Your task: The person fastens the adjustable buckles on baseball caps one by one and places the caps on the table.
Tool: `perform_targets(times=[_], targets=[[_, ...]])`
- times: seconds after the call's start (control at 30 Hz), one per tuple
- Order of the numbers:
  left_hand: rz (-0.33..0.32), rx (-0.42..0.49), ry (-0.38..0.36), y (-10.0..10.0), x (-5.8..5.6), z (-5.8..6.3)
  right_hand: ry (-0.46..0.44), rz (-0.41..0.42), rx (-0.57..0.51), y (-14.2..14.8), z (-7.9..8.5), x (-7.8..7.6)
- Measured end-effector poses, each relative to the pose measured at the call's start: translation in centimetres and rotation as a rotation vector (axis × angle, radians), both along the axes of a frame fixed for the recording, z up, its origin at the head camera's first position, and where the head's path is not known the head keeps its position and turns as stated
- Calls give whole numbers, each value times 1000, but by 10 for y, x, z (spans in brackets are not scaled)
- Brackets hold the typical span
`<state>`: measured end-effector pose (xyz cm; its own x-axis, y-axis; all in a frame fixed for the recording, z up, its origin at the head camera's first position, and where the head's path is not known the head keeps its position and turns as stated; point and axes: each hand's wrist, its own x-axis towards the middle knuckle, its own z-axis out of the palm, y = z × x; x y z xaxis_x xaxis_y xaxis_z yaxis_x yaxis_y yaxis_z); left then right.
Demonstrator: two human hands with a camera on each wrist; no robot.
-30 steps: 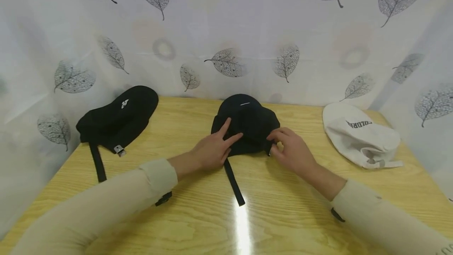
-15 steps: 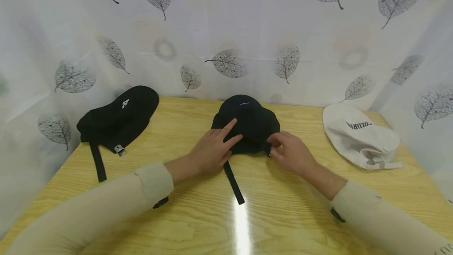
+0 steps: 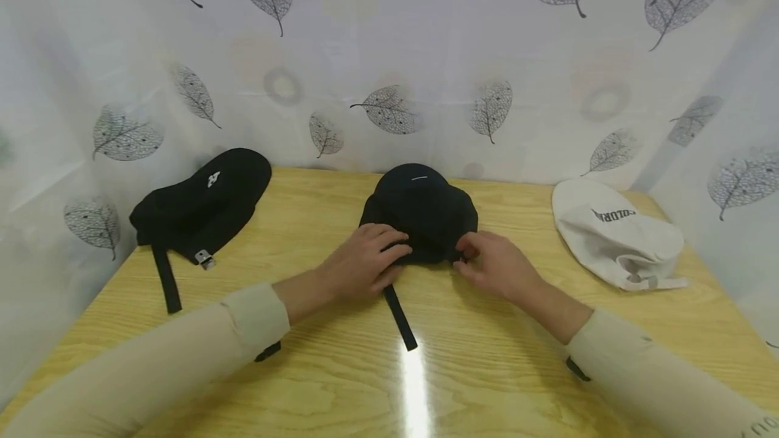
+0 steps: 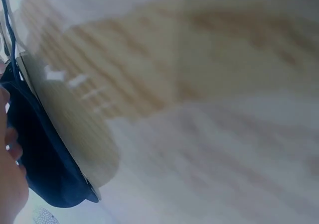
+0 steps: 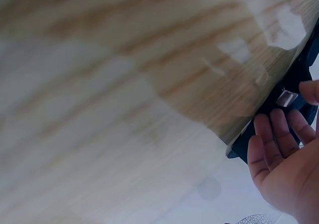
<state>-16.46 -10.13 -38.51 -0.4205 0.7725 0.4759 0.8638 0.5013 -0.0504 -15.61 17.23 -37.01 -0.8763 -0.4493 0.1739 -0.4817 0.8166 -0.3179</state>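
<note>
A black baseball cap (image 3: 420, 211) lies mid-table, its brim with a short white line pointing to the back wall and its rear opening toward me. My left hand (image 3: 367, 259) holds its left rear edge with fingers bent over it; in the left wrist view the cap (image 4: 42, 154) appears at the left edge, partly covered by that hand. My right hand (image 3: 500, 263) pinches the right rear edge. The right wrist view shows a metal buckle (image 5: 286, 98) there, between thumb and fingers. A loose black strap (image 3: 400, 320) trails from the cap's left side toward me.
Another black cap (image 3: 207, 201) with a white emblem lies at the left, its strap (image 3: 166, 279) hanging forward. On the right is a white cap (image 3: 621, 232) with dark lettering. A leaf-print curtain (image 3: 438, 39) stands behind the wooden table (image 3: 328, 384).
My left hand's fingers, earlier spread over the cap's crown, have drawn back and bent at its left rear edge. The right hand stays at the buckle side, almost unmoved.
</note>
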Motion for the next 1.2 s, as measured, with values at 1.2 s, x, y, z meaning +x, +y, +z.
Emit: perform_targets(times=[1.2], targets=[[-347, -57, -285, 0, 4, -3, 28, 154, -62, -4, -8, -1]])
